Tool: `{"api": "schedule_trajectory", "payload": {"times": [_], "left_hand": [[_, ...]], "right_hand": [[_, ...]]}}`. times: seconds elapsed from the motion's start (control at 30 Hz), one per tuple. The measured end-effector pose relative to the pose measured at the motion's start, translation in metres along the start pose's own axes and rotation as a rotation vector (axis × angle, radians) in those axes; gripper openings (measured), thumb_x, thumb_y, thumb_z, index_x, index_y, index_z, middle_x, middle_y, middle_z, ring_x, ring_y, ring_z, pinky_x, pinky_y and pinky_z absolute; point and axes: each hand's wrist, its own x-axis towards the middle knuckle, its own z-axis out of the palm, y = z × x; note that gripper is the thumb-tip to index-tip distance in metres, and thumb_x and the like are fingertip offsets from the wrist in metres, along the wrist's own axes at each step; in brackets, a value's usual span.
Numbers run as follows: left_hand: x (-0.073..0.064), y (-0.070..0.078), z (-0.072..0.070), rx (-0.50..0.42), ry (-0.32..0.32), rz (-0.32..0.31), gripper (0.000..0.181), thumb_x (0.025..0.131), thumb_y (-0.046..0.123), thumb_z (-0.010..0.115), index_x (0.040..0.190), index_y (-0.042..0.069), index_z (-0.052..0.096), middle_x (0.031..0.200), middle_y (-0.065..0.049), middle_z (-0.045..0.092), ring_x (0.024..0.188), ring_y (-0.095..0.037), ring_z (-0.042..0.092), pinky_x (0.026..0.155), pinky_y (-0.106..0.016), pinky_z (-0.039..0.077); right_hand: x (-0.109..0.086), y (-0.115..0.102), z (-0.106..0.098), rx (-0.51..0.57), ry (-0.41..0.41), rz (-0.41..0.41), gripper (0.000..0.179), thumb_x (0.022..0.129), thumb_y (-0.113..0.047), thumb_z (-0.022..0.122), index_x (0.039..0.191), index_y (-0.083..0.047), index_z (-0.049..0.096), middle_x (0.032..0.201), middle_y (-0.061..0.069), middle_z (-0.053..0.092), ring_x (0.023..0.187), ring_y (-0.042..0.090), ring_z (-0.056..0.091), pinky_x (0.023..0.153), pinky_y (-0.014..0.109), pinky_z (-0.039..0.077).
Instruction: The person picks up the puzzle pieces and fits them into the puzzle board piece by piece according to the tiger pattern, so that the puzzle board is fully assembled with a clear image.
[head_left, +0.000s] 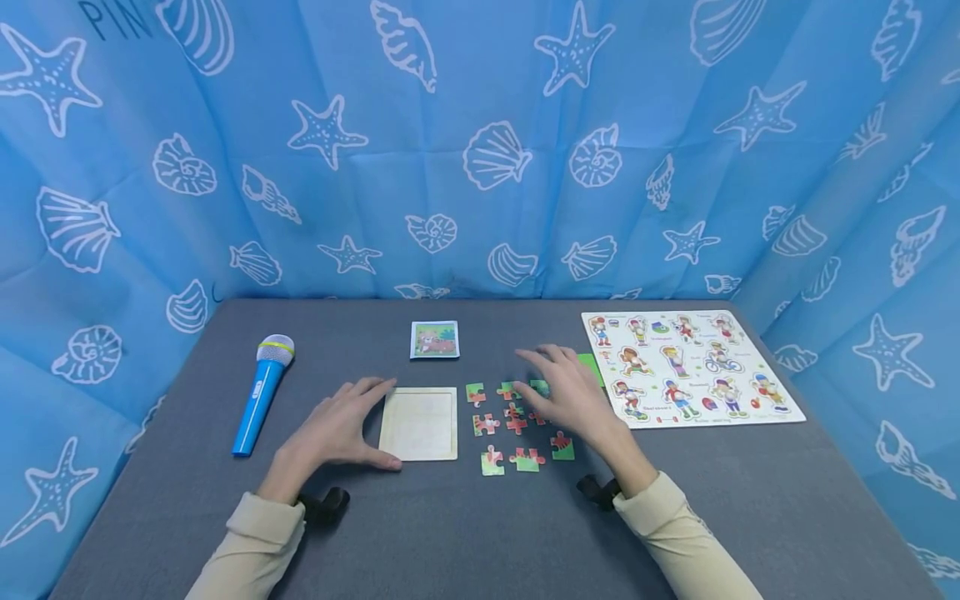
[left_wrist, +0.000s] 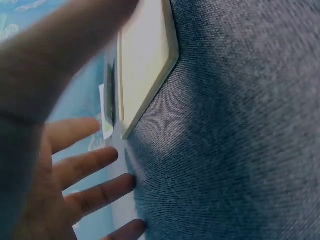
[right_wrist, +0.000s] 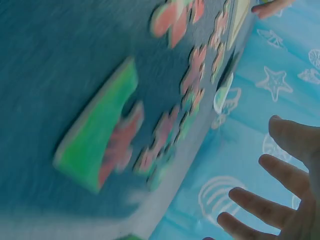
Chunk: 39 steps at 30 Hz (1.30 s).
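- Wooden puzzle tray (head_left: 418,423): flat on the grey desk (head_left: 465,533).
- Jigsaw pieces (head_left: 516,425): red and green, loose on the desk, just right of the tray.
- Left hand (head_left: 341,427): at the tray's left edge; fingers and thumb spread apart. Contact with the tray cannot be determined.
- Right hand (head_left: 564,390): above the pieces, right of the tray; fingers extended and apart.
- Square picture card (head_left: 434,340): beyond the tray's far edge.
- Blue toy microphone (head_left: 264,393): left of the tray.
- Sports-figure puzzle board (head_left: 693,367): well right of the tray.
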Motion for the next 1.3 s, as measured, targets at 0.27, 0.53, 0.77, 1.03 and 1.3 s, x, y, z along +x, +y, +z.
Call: {"api": "schedule_trajectory", "payload": {"times": [0.27, 0.53, 0.77, 1.03, 1.3], "left_hand": [[0.001, -0.003, 0.002, 0.024, -0.039, -0.019, 0.115, 0.065, 0.067, 0.087, 0.155, 0.011, 0.043, 0.157, -0.017, 0.046, 0.138, -0.040, 0.044, 0.106, -0.069, 0.038], [0.004, -0.006, 0.000, 0.011, -0.050, -0.024, 0.117, 0.064, 0.066, 0.089, 0.155, 0.009, 0.043, 0.157, -0.017, 0.045, 0.138, -0.040, 0.043, 0.108, -0.068, 0.037], [0.005, -0.002, 0.004, 0.016, -0.029, -0.035, 0.118, 0.063, 0.063, 0.091, 0.155, 0.007, 0.043, 0.157, -0.017, 0.044, 0.136, -0.039, 0.044, 0.105, -0.064, 0.039], [0.004, 0.002, 0.006, -0.002, -0.033, -0.067, 0.118, 0.064, 0.059, 0.092, 0.156, 0.008, 0.041, 0.159, -0.016, 0.041, 0.135, -0.040, 0.042, 0.104, -0.062, 0.038], [0.002, 0.005, 0.004, -0.018, -0.038, -0.083, 0.117, 0.063, 0.055, 0.094, 0.156, 0.007, 0.041, 0.159, -0.016, 0.041, 0.135, -0.040, 0.041, 0.104, -0.061, 0.038]], "right_hand": [[0.013, -0.023, 0.018, -0.004, -0.107, -0.006, 0.049, 0.093, -0.035, 0.075, 0.135, -0.013, 0.067, 0.123, 0.013, 0.069, 0.111, 0.033, 0.063, 0.083, 0.052, 0.053], [0.029, -0.041, 0.033, 0.001, -0.235, 0.006, 0.052, 0.090, -0.037, 0.078, 0.136, -0.014, 0.067, 0.124, 0.012, 0.068, 0.110, 0.033, 0.062, 0.086, 0.054, 0.053], [0.038, -0.049, 0.042, -0.036, -0.306, 0.013, 0.050, 0.091, -0.034, 0.078, 0.135, -0.014, 0.067, 0.128, 0.012, 0.065, 0.109, 0.032, 0.060, 0.083, 0.050, 0.052], [0.042, -0.052, 0.047, -0.057, -0.285, -0.006, 0.028, 0.092, -0.027, 0.077, 0.118, -0.014, 0.077, 0.112, 0.008, 0.071, 0.099, 0.027, 0.064, 0.077, 0.046, 0.054], [0.048, -0.056, 0.047, -0.078, -0.297, -0.011, 0.025, 0.091, -0.018, 0.074, 0.114, -0.010, 0.078, 0.114, 0.009, 0.073, 0.089, 0.021, 0.062, 0.070, 0.039, 0.050]]}}
